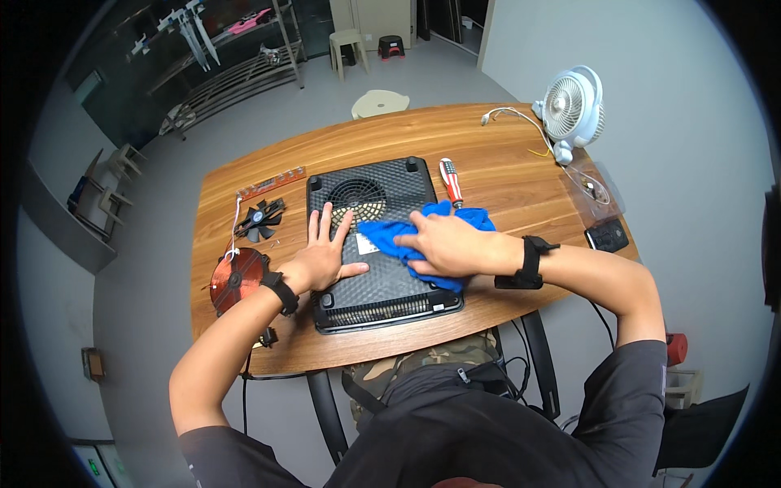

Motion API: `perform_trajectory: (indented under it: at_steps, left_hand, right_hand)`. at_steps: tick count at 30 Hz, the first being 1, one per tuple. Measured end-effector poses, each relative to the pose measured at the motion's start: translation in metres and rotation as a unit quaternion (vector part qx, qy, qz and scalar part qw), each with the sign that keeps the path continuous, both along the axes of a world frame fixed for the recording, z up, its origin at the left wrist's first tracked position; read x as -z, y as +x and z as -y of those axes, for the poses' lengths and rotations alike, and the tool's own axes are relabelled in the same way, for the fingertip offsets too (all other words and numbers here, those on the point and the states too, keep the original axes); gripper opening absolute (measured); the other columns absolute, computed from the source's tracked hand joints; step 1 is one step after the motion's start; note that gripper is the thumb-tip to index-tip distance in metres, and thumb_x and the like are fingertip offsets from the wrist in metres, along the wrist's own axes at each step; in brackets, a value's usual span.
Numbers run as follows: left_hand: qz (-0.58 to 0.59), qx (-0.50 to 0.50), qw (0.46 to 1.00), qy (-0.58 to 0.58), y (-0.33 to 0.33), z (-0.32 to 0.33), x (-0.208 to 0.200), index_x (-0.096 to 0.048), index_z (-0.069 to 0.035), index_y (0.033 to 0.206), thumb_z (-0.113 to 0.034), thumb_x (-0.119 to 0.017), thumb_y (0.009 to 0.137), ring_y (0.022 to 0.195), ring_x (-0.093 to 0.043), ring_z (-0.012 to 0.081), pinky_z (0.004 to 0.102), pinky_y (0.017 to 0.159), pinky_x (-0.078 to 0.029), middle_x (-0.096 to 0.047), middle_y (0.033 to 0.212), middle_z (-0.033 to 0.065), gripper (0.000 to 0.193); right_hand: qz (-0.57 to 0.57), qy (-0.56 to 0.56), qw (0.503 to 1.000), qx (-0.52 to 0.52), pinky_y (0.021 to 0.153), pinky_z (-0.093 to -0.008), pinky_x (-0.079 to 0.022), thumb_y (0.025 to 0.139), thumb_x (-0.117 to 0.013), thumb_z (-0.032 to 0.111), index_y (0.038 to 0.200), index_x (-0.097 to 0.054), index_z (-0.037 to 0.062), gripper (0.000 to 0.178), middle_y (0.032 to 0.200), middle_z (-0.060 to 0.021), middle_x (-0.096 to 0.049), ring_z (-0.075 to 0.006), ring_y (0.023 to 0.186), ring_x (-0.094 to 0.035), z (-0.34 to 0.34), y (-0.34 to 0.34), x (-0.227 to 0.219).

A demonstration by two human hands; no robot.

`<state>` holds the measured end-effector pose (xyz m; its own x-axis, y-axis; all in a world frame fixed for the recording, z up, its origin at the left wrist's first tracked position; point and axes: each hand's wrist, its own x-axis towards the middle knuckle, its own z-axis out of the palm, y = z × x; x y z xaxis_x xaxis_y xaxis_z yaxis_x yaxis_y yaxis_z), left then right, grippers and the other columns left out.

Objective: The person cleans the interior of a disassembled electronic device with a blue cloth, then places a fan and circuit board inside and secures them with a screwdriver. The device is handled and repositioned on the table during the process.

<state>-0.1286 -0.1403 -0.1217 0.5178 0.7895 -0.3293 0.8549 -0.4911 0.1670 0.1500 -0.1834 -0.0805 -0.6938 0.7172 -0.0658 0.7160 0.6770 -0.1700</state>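
Black induction-cooker base [378, 293] lies vent-side up on the wood-grain counter [512, 179], ctr of frame. L hand [316, 262] is flat & open, fingers spread, on base's left side below the rd. vent grille [358, 195], gripping nothing. R hand [449, 244], fingers part-bent, has hold of a bunched blue cloth [386, 235] against base's right side. Striped-handle screwdriver [450, 180] just above cloth; copper coil [236, 282], blk cooling fan [260, 218] & circuit-board strip [273, 184] at left; wht desk fan [565, 106] upper right.
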Motion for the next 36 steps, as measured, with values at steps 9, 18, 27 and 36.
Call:
perform_trajectory:
  at_steps: [9,18,27,36]
  left_hand:
    - [-0.039,0.063,0.996,0.044,-0.01,-0.01,0.026,0.002,-0.007,0.163,-0.078,-0.051,0.089,0.148,0.013,0.0599,0.066,0.121,-0.011,0.012,0.161,0.0403,0.115]
    - [-0.019,0.017,1.0,-0.004,-0.004,0.001,-0.002,-0.002,0.0,0.162,-0.079,-0.046,0.091,0.15,0.011,0.0563,0.0652,0.121,-0.017,0.012,0.163,0.0369,0.115]
    - [0.015,0.061,0.993,0.103,-0.014,0.082,-0.007,-0.026,0.01,0.154,-0.056,-0.05,0.101,0.149,-0.023,0.0516,0.0541,0.122,-0.024,-0.02,0.158,0.0402,0.088]
    - [0.133,0.195,0.962,0.138,-0.001,0.103,0.012,-0.023,0.011,0.154,-0.035,-0.058,0.1,0.147,-0.024,0.0544,0.0551,0.123,-0.021,-0.021,0.155,0.042,0.079]
  right_hand:
    - [-0.035,0.02,0.987,-0.155,0.084,-0.0464,-0.054,0.091,-0.07,0.027,0.118,-0.063,0.0135,0.03,0.115,-0.0157,-0.054,-0.0331,0.101,-0.06,-0.032,-0.04,0.019]
    - [-0.052,0.084,0.986,-0.134,0.085,-0.0474,-0.057,0.091,-0.069,0.03,0.129,-0.059,0.0141,0.042,0.124,-0.0193,-0.055,-0.0378,0.105,-0.062,-0.08,-0.056,0.026]
    - [-0.018,0.092,0.983,-0.155,0.084,-0.0474,-0.055,0.095,-0.065,0.028,0.124,-0.053,0.0118,0.035,0.122,-0.0196,-0.053,-0.0378,0.106,-0.059,-0.08,-0.056,0.022]
    - [-0.06,0.074,0.969,-0.229,0.085,-0.0487,-0.055,0.095,-0.066,0.029,0.12,-0.053,0.0053,0.037,0.12,-0.0206,-0.054,-0.04,0.105,-0.061,-0.069,-0.09,0.015]
